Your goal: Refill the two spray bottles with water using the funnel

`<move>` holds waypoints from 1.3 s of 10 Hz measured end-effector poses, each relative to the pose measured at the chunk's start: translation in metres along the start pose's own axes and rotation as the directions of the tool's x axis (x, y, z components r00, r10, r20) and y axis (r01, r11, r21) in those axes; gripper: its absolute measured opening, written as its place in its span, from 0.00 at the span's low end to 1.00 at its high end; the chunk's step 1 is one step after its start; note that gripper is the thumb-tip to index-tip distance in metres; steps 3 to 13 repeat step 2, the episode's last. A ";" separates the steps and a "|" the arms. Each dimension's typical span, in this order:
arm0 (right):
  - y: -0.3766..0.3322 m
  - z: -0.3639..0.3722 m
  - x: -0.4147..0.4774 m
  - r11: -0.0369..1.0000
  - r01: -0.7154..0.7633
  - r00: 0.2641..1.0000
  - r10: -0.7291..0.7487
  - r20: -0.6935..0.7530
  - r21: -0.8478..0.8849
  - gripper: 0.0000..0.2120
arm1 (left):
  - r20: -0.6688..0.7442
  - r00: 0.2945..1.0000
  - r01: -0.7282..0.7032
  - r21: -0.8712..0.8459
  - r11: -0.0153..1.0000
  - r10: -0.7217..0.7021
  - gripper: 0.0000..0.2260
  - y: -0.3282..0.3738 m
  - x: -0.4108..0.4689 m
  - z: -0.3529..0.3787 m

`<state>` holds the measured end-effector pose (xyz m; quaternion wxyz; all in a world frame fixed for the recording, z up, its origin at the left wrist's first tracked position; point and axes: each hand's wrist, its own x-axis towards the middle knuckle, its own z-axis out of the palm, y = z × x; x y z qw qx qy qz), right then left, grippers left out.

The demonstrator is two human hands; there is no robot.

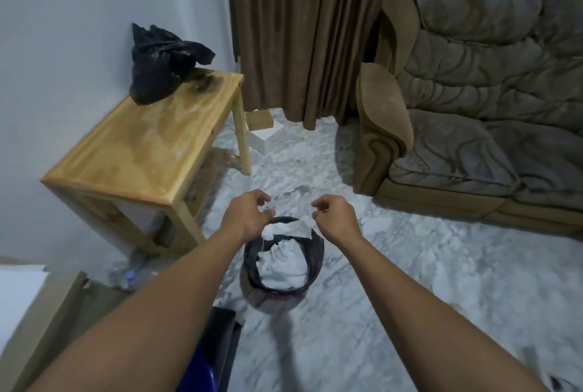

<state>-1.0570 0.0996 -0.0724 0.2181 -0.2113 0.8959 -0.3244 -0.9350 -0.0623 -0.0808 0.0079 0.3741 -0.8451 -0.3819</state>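
No spray bottle and no funnel is in view. My left hand (249, 215) and my right hand (334, 218) reach out side by side over a small round bin (252, 265) lined with a black bag on the floor. Between their fingertips hangs a crumpled white paper (287, 229), pinched at each end just above the bin's far rim. More white paper (284, 268) fills the inside of the bin.
A wooden side table (142, 145) stands at the left wall with a black plastic bag (157, 67) on it. A clear bottle (129, 275) lies on the floor beside the table. A brown sofa (473, 108) and curtain (299, 29) are beyond, on a marble floor.
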 end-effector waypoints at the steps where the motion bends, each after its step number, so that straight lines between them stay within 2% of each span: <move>1: 0.004 0.000 0.003 1.000 -0.014 0.999 0.014 0.031 0.017 0.08 | 0.018 0.998 0.068 -0.105 0.992 -0.066 0.11 -0.022 -0.011 0.005; 2: 0.008 0.011 -0.010 0.995 -0.062 0.993 0.053 0.105 0.082 0.03 | -0.012 0.983 0.172 -0.318 0.932 -0.185 0.04 -0.050 -0.049 0.029; 13: 0.008 0.011 -0.010 0.995 -0.062 0.993 0.053 0.105 0.082 0.03 | -0.012 0.983 0.172 -0.318 0.932 -0.185 0.04 -0.050 -0.049 0.029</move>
